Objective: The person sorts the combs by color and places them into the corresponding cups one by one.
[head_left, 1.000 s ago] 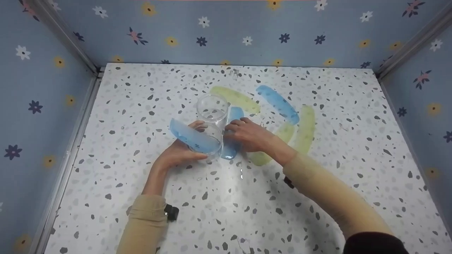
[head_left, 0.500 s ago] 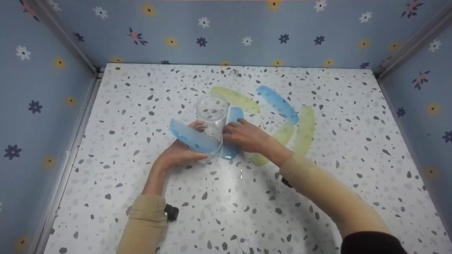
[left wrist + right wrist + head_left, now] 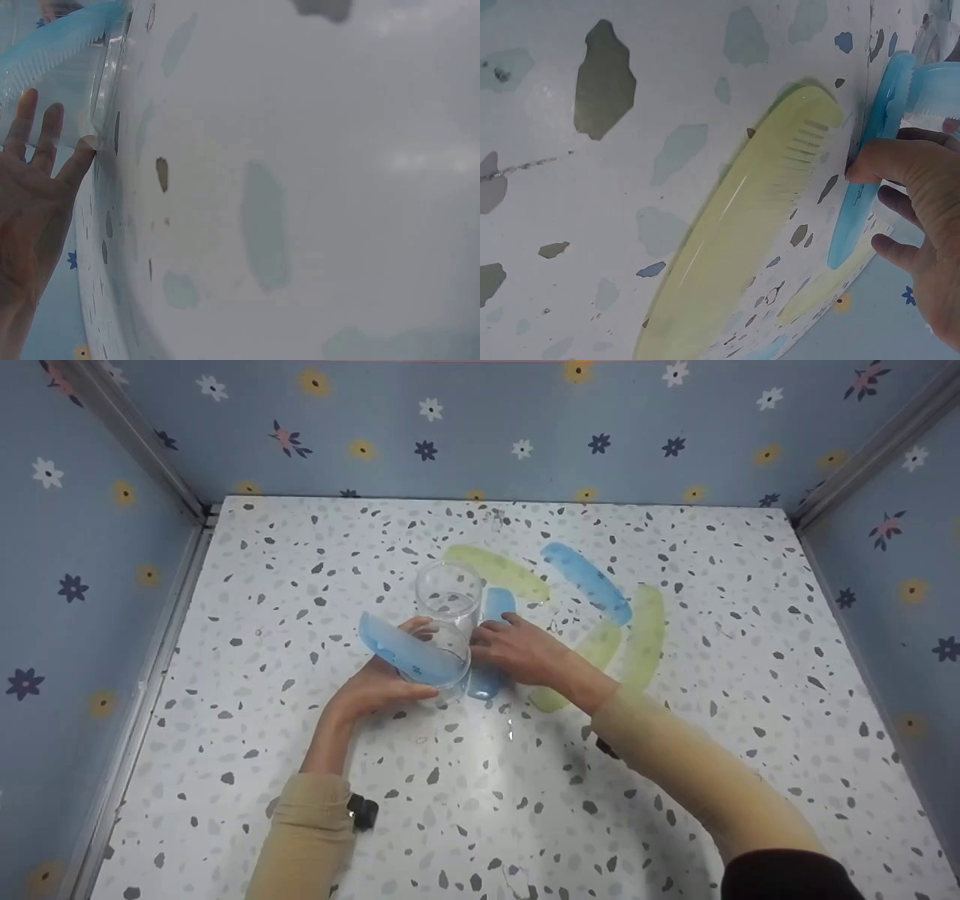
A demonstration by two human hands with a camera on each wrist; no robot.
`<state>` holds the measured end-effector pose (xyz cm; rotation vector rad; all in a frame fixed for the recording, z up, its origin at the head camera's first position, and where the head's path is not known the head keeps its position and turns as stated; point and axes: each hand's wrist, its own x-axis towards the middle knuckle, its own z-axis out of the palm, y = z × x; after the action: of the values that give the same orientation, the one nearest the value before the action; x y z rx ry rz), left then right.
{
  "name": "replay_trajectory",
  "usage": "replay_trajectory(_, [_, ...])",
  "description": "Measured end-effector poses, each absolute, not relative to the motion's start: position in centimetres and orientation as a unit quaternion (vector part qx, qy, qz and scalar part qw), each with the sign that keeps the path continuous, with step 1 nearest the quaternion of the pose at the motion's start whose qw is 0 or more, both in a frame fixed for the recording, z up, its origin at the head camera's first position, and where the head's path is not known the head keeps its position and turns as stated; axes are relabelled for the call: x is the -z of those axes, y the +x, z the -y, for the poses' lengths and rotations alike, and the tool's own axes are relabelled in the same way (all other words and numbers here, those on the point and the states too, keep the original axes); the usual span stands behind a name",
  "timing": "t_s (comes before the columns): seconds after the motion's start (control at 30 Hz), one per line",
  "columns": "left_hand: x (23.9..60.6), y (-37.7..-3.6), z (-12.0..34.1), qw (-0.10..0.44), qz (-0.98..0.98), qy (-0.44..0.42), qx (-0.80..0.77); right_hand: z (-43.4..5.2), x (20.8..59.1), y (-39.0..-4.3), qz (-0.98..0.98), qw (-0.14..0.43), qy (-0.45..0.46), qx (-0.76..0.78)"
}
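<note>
A clear cup [image 3: 448, 592] stands upright near the table's middle. My left hand [image 3: 375, 686] wraps round its lower part, and a blue comb [image 3: 397, 649] lies slanted across the cup's near side by the fingers. The left wrist view shows that hand [image 3: 30, 202] at the cup [image 3: 105, 90], with the comb [image 3: 52, 49] above it. My right hand [image 3: 517, 649] is just right of the cup. Its thumb and fingers pinch a second blue comb [image 3: 496, 604] that lies flat on the table. In the right wrist view this hand [image 3: 922, 195] grips that comb [image 3: 851, 225] at its edge.
Three yellow combs [image 3: 499, 570] [image 3: 645, 634] [image 3: 592, 656] and another blue comb [image 3: 589, 581] lie fanned out right of and behind the cup. One yellow comb [image 3: 742, 225] lies close beside the held one. Flowered walls [image 3: 112, 547] close in the speckled table [image 3: 525, 795] on three sides.
My right hand has slid a little left along the flat blue comb toward the cup. The left hand, cup and slanted comb have stayed put.
</note>
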<state>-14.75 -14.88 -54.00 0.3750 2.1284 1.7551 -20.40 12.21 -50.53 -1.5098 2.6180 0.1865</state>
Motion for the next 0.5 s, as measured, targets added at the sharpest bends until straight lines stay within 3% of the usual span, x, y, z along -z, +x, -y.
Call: replay_trajectory(0.5, [54.13,-14.84,14.95,0.176,-0.762,0.13,-0.61,-13.14,50.8,-20.56,-0.853,0.03,-0.515,-0.076])
